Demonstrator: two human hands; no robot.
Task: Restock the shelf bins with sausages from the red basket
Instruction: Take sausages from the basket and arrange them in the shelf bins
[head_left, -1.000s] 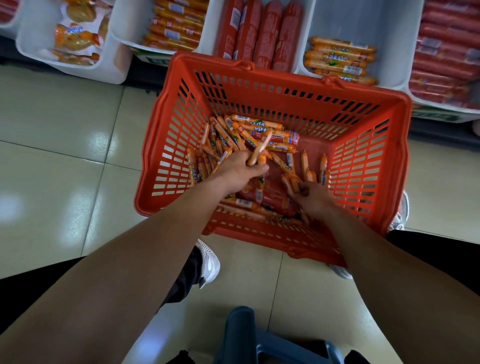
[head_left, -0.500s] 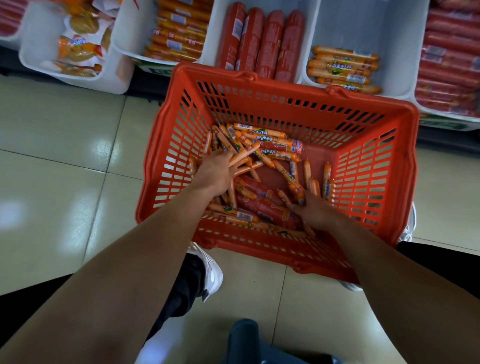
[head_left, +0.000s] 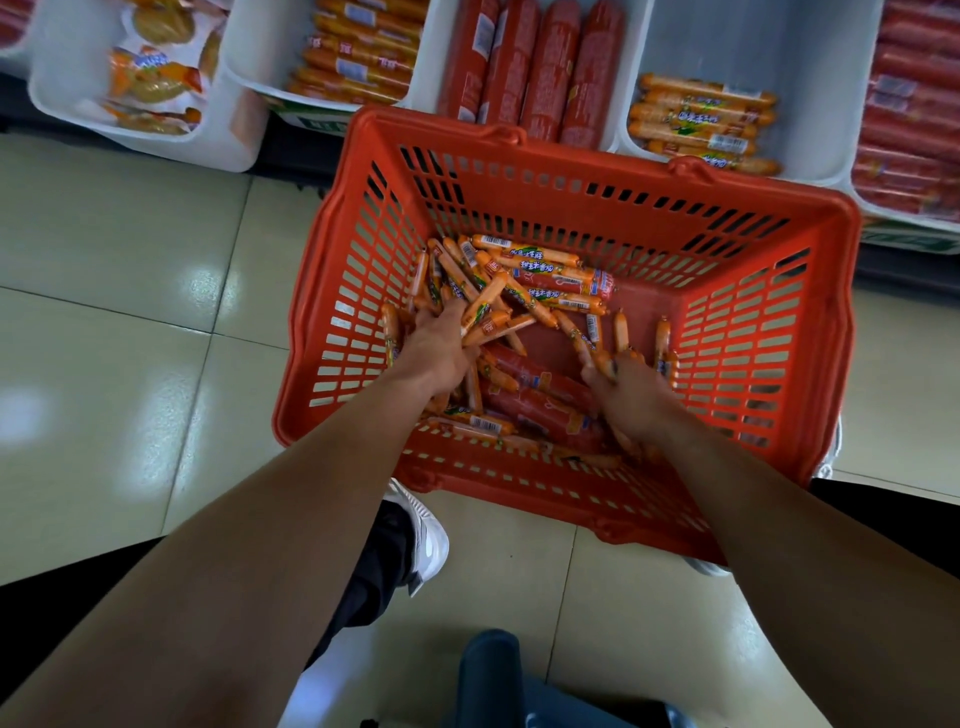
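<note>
- The left hand (head_left: 441, 345) is clenched round a loose fan of thin sausages (head_left: 485, 306), and they stick out at all angles between the fingers. A bundle that untidy could shed one or two on the lift, either back into the red basket (head_left: 571, 208) or onto the tiled floor (head_left: 130, 260).
- The right hand (head_left: 631, 397) has its fingers curled down among more thin ones near the basket's right side. It looks to be gripping a few, though the palm hides most of the hold, so a weak grasp there is a fair worry.
- Two kinds lie mixed together. Thick red sausages (head_left: 540, 410) sit under and between the thin ones, and a hasty grab could drag the wrong sort along and land it in the wrong place.
- The half-empty shelf bin (head_left: 753, 47) with matching orange packs is just past the basket's far rim. The basket stands close against the bins, so a carried bundle could clip that rim on the way over.
- The thin sausages are slim orange sticks in shiny wrappers with barcodes and green-and-blue print. They are heaped criss-cross on the basket's bottom, mostly to the left and back. The slick casings look slippery, and I'd expect them to slide against each other.
</note>
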